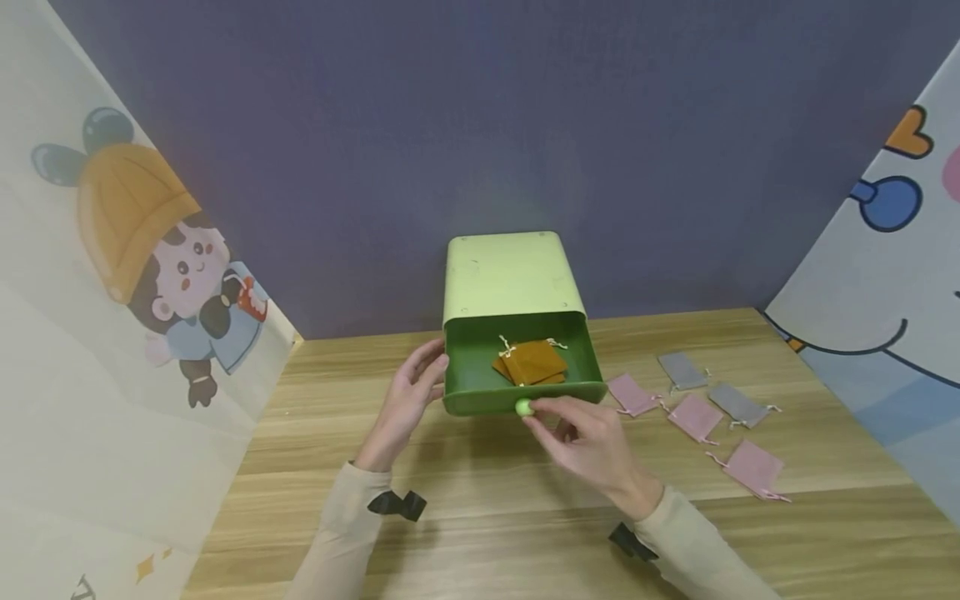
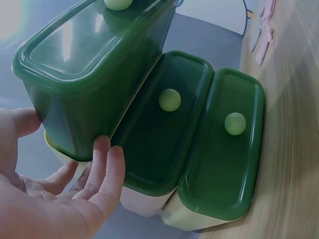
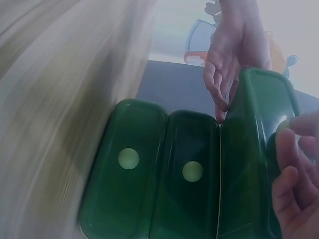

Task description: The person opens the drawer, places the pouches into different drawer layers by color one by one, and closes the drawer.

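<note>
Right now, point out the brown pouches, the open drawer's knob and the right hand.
Brown pouches (image 1: 540,362): head view, top pouch's middle.
Knob (image 1: 522,407): head view, rounded front.
Right hand (image 1: 597,442): head view, back of hand.

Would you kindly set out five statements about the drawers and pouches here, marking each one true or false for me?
1. The right grip pinches the round knob of the open drawer. True.
2. Three pink pouches and two gray pouches lie on the table. True.
3. The open drawer holds only pink pouches. False: the ones visible in it are orange pouches.
4. The open drawer is the lowest of three. False: it is the top one, above two shut drawers.
5. The left grip holds a gray pouch. False: it is at the side of the open drawer, with no pouch.
</note>
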The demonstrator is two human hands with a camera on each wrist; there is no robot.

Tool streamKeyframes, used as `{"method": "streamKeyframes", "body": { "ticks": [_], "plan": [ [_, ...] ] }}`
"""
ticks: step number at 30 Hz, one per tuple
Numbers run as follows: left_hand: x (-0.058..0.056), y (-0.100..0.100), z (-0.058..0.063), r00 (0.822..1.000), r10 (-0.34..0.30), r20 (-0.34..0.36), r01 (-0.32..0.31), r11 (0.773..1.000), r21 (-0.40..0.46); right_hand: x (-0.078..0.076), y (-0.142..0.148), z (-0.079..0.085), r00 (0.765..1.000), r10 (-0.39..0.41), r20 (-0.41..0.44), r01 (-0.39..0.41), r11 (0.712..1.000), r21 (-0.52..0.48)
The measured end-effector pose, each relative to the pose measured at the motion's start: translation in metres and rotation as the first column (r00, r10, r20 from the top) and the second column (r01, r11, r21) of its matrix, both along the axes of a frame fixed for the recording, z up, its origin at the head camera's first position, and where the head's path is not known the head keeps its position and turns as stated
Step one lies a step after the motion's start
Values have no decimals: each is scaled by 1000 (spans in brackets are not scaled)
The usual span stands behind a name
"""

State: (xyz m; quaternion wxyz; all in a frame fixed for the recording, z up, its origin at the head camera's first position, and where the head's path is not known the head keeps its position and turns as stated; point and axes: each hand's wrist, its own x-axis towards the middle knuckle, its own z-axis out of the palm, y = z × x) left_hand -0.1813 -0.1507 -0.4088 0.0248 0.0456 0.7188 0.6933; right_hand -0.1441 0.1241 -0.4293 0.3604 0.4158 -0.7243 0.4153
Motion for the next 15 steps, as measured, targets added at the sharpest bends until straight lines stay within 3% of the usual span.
{"method": "streamKeyframes", "body": {
  "ticks": [15],
  "plan": [
    [2,1,0,1000,-7,-11,7,1000,13,1,-2,3,1000,-22,22,22,1000,-14]
  ]
}}
